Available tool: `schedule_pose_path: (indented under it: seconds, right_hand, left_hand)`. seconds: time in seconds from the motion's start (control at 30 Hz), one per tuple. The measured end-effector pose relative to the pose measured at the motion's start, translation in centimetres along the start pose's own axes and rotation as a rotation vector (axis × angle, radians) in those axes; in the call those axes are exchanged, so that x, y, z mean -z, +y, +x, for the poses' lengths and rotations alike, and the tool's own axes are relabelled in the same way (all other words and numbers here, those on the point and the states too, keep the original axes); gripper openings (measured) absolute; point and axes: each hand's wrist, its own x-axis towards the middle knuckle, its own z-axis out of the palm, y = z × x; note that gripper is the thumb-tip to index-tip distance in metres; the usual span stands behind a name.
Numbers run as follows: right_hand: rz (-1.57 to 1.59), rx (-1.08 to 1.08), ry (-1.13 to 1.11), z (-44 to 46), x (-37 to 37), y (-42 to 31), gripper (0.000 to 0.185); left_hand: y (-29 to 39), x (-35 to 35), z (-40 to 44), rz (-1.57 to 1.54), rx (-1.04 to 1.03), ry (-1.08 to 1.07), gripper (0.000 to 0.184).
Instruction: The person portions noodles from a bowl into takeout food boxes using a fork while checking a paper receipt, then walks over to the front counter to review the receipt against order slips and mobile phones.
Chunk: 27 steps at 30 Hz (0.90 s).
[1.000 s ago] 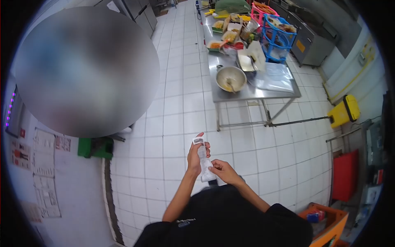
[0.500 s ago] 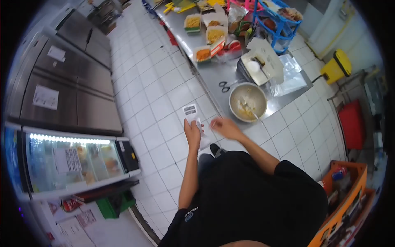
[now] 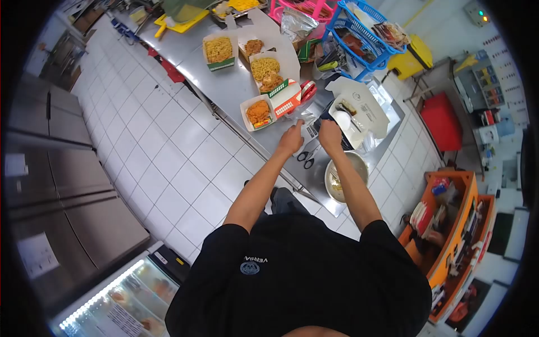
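Over the steel table, my left hand [image 3: 291, 139] is closed on a clear plastic packet [image 3: 309, 132] with a black-and-white printed label. My right hand [image 3: 330, 135] is closed just right of the packet, at the dark side of an open takeaway box [image 3: 343, 115]. Its fingertips are hidden, so I cannot tell whether it grips the packet, the box or something else. In the box sit a round white lid or cup and some dark food. Below my hands lie black-handled scissors [image 3: 305, 159]. Partly behind my right forearm stands a metal bowl [image 3: 331, 185] with food remains.
Boxes of noodles [image 3: 219, 50] and fried chicken [image 3: 258, 112] stand on the steel table [image 3: 185, 48]. A blue tiered basket [image 3: 365, 42] is at the back right. An orange shelf unit [image 3: 457, 241] stands at right, steel refrigerators [image 3: 73, 185] at left.
I have turned toward the table. Both hands have moved from above the floor to over the table, beside the takeaway box, the left one still with the packet. My right hand has closed.
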Motion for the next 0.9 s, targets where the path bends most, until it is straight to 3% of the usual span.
schedule_pose_path:
  seconds: [0.3,0.37,0.47,0.53,0.6,0.67,0.7,0.77,0.83,0.9]
  right_hand:
    - [0.103,0.020,-0.045,1.2,1.5,0.2,0.013]
    - [0.025,-0.129,-0.259,1.5,1.2,-0.7,0.015]
    - [0.146,-0.204,-0.079,1.3,3.5,-3.2,0.019]
    - [0.257,-0.308,0.045,1.6,6.1,-6.1,0.021]
    - [0.359,-0.428,0.041,1.3,7.6,-9.4,0.024]
    - [0.553,-0.586,-0.121,2.5,8.5,-14.4,0.027]
    - [0.706,-0.689,-0.241,3.2,8.2,-17.6,0.028]
    - [0.759,-0.641,-0.254,4.5,4.6,-22.7,0.030]
    - [0.600,-0.390,-0.546,5.8,0.4,-28.0,0.035]
    - [0.413,-0.052,-0.557,6.2,-5.9,-31.6,0.041]
  left_hand:
    - [0.6,-1.6,2.1,0.037,-0.036,-0.066,0.034]
    - [0.7,-1.6,2.9,0.022,-0.004,-0.076,0.037]
    - [1.8,0.6,2.5,-0.033,-0.034,-0.117,0.045]
    - [1.5,2.2,1.1,0.184,-0.205,-0.097,0.048]
    - [1.2,7.1,-0.4,0.119,-0.397,-0.151,0.049]
    - [-2.1,12.0,-2.0,-0.051,-0.483,-0.405,0.045]
    - [-3.1,17.3,-2.1,-0.189,-0.409,-0.619,0.042]
    - [-10.1,23.1,-2.9,-0.268,-0.321,-0.607,0.035]
    - [-19.9,29.0,-3.2,-0.255,-0.369,-0.337,0.031]
    - [-25.2,39.7,-2.6,-0.072,0.089,-0.358,0.024]
